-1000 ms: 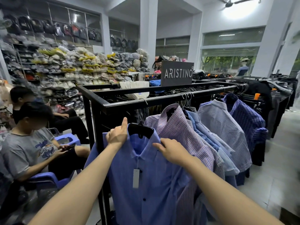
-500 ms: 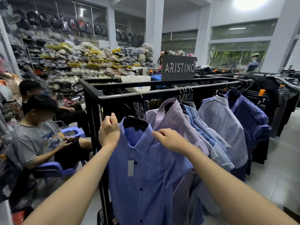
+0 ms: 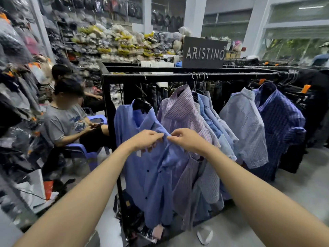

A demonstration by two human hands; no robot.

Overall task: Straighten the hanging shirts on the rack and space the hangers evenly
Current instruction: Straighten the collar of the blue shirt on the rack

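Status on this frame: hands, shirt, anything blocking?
Left hand and right hand both pinching the blue shirt front, just below the collar. Shirt on its black hanger, front open. Pink checked shirt crowds its right side.

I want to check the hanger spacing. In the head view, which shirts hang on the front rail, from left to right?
Plain blue shirt → purple checked shirt → pale checked shirt → dark blue plaid shirt.

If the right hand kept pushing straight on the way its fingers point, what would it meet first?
The right hand points leftward at the blue shirt placket it already pinches; just beyond, it would likely meet the left hand, whose fingers look almost touching, though depth is unclear.
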